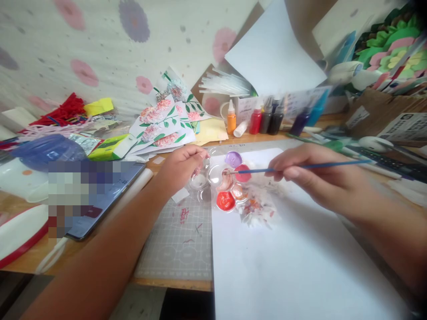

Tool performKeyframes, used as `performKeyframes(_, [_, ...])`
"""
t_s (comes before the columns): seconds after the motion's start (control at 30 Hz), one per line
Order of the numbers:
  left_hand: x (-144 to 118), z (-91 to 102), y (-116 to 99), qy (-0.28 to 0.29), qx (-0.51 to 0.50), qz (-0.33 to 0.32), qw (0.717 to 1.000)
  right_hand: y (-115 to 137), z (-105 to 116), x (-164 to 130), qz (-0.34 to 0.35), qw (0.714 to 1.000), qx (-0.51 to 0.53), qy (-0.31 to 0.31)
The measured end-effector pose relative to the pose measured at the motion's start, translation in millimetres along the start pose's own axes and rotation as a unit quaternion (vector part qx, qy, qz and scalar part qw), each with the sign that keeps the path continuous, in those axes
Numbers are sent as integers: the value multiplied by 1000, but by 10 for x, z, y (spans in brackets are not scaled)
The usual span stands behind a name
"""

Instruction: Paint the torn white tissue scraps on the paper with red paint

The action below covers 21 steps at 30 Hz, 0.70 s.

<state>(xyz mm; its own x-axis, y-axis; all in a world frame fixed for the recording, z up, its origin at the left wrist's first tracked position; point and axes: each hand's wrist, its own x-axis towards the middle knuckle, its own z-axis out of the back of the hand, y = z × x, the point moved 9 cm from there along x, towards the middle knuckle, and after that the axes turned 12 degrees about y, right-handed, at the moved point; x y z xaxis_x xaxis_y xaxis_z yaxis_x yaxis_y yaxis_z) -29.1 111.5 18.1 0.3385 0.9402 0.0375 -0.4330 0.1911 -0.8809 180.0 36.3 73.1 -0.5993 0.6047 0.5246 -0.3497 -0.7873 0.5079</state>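
Observation:
My right hand (pixel 310 173) pinches a thin blue paintbrush (pixel 336 164), held nearly level. Its tip reaches over a clear plastic paint palette (pixel 213 174), at a well of pinkish-brown paint. Other wells hold purple, pinkish-red, orange-red and pale orange paint. At the palette's left side, my left hand (pixel 187 165) is closed with its fingertips on the clear rim. A crumpled, paint-stained tissue (pixel 258 209) lies just below the palette. Under them is a large white sheet of paper (pixel 260 266), partly over a grey cutting mat (pixel 173 240).
Paint bottles, including an orange one (pixel 231 118) and a red one (pixel 255 119), stand at the back. Flower paintings (pixel 167 124) lie behind my left hand. A phone (pixel 110 195) is at left, near a blue bowl (pixel 50 151). A cardboard box (pixel 376 111) stands at right.

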Motion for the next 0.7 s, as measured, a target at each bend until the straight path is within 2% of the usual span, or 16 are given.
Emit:
performKeyframes(0.13, [7, -15, 28, 5, -15, -6, 1000, 6, -12, -5, 1, 999, 25, 29])
performKeyframes(0.27, [14, -33, 52, 12, -26, 1, 1000, -45, 88, -28, -25, 999, 15, -12])
performKeyframes(0.37, [14, -39, 55, 15, -24, 7, 1000, -16, 106, -39, -20, 999, -16, -30])
performKeyframes(0.7, [12, -63, 62, 24, 11, 17, 999, 229, 2, -9, 47, 993, -103, 46])
